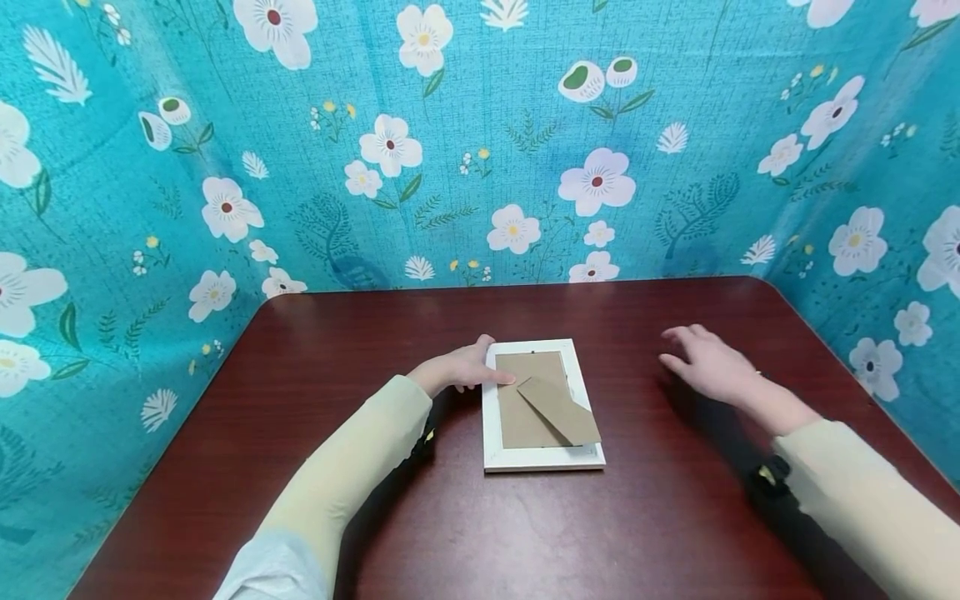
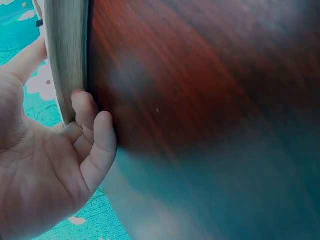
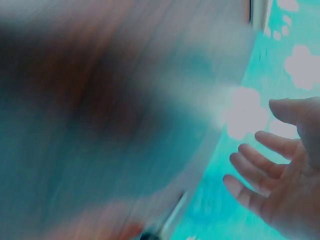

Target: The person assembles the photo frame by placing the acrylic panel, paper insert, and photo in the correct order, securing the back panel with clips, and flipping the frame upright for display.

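Observation:
A white picture frame (image 1: 525, 458) lies face down on the dark red-brown table, its brown backing board (image 1: 521, 417) upward. The backing's easel stand (image 1: 558, 408) slants toward the frame's lower right corner. My left hand (image 1: 468, 365) holds the frame's left side, thumb on the back and fingers along the outer edge. In the left wrist view, the fingers of that hand (image 2: 55, 160) curl against the frame's side (image 2: 67, 55). Off to the right of the frame, my right hand (image 1: 708, 364) hovers over the table with loosely bent fingers, holding nothing.
The table (image 1: 360, 333) has a rounded far edge. Behind it and at both sides hangs a turquoise cloth (image 1: 465, 100) with white flowers. A dark strap-like device (image 1: 771, 477) sits at the right wrist.

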Tool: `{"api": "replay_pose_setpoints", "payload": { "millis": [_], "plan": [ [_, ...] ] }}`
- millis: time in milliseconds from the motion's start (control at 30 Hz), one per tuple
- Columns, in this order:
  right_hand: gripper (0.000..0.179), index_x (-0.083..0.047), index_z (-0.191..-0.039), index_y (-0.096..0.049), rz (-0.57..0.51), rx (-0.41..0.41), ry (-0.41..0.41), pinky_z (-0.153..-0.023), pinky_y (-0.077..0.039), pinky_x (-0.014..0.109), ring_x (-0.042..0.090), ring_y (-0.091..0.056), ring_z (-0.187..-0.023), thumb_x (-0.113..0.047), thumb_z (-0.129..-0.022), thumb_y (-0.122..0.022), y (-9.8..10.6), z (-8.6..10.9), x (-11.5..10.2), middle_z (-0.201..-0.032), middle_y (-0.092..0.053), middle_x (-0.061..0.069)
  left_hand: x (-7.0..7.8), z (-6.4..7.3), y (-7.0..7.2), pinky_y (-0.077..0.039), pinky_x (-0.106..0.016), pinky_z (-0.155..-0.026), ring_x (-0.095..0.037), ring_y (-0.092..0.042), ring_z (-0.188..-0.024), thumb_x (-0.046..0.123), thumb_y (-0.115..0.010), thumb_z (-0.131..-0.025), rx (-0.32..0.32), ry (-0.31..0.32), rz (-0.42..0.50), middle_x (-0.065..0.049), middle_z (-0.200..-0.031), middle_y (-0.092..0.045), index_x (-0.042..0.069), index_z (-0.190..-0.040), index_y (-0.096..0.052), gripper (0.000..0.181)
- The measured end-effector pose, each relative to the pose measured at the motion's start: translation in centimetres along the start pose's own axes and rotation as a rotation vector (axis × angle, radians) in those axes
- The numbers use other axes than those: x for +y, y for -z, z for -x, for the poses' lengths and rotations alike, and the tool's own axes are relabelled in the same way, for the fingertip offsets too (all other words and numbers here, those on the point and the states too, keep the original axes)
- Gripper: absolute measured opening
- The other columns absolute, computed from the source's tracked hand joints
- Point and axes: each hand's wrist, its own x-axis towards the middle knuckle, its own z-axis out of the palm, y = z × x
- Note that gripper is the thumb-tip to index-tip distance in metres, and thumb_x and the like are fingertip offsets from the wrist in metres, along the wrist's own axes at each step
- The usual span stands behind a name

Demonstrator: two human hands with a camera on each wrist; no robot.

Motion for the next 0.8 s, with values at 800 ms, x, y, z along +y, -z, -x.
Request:
{"api": "replay_pose_setpoints", "payload": {
  "millis": [800],
  "plan": [
    [0.064,0.020,-0.117,-0.041,0.091,-0.107,-0.300,-0.050,-0.044,0.040,0.034,-0.050,-0.072,-0.028,-0.087,-0.070,2.8,7.4,9.0,-0.084,-0.049,0.026,0.1,0.2,0.1,-0.047,-0.034,-0.060,-0.023,-0.054,-0.071,0.049,-0.070,-0.086,-0.011,-0.003,0.008,-0.012,-0.097,-0.053,0.009,-0.150,-0.018,0.091]
  ]
}}
